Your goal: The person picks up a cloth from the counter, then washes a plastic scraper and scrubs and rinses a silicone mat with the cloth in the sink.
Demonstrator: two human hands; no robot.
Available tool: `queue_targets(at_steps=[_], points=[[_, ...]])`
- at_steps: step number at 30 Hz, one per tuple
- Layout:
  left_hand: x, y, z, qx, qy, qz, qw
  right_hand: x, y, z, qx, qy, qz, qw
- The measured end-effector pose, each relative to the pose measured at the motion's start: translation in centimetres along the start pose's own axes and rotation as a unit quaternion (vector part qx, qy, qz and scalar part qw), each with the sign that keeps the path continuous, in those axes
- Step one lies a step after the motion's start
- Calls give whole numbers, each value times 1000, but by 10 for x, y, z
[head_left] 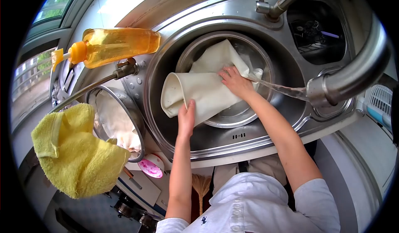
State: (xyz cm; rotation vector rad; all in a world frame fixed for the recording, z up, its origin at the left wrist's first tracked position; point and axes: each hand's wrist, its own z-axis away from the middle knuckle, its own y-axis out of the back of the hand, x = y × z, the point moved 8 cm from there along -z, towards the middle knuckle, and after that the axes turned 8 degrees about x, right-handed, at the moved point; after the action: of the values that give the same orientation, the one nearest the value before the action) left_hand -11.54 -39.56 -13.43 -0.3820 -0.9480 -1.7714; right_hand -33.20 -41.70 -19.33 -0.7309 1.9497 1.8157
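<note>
A cream-coloured, smooth sheet [208, 93] lies curled and folded across a round metal basin [266, 66] in the sink. At the near left, my left hand [186, 118] is closed on the rolled edge of the sheet, thumb up. My right hand [236, 82] rests on the middle of the sheet with its fingers spread. Water [284, 90] streams from the faucet [328, 87] at the right and meets the sheet beside my right hand. I cannot tell whether the sheet is cloth or a rubbery material.
The steel sink [291, 112] surrounds the basin. To the left are an orange dish soap bottle [120, 45], a metal tap [124, 70], a yellow towel [79, 154] and a metal bowl [139, 135] holding pale cloth. A small side basin [318, 33] sits back right.
</note>
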Motion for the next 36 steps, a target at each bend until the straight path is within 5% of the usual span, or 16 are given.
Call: queue_targets(at_steps=[3,5,7,10,11,13,15,17,19,20,21,26,27,29,32,36], points=[[8,6,1,-53,75,113,989,3,1,-10,26,-67,-57,996],[13,0,17,-86,163,240,953,6,21,-2,54,-260,-317,910],[11,-7,26,-127,174,295,931,-54,59,-5,86,-215,-368,901],[22,-32,40,-288,212,552,753,-138,82,-6,79,-141,-381,910],[20,-33,41,-289,212,550,754,-159,83,-5,98,-74,-335,934],[30,-33,47,-326,208,653,651,-163,78,-1,135,-42,-298,944],[21,-31,49,-294,235,620,689,-150,58,7,126,24,-184,975],[36,-24,51,-215,206,538,789,-110,34,20,103,58,-81,990],[49,-28,51,-216,206,544,784,-66,25,31,74,129,142,979],[51,-30,49,-211,201,534,793,-25,14,29,42,-5,-16,999],[52,-32,48,-206,197,525,802,-14,23,24,40,-4,-15,999],[47,-8,37,-190,183,517,814,67,-19,40,35,96,298,949],[45,0,32,-185,174,512,821,51,4,30,35,96,298,949],[44,9,25,-179,169,506,826,29,80,5,29,-140,39,989],[47,10,20,-179,167,500,831,19,72,21,89,-113,-157,977],[55,-1,26,-196,161,487,836,-95,93,-9,134,-84,-290,944]])
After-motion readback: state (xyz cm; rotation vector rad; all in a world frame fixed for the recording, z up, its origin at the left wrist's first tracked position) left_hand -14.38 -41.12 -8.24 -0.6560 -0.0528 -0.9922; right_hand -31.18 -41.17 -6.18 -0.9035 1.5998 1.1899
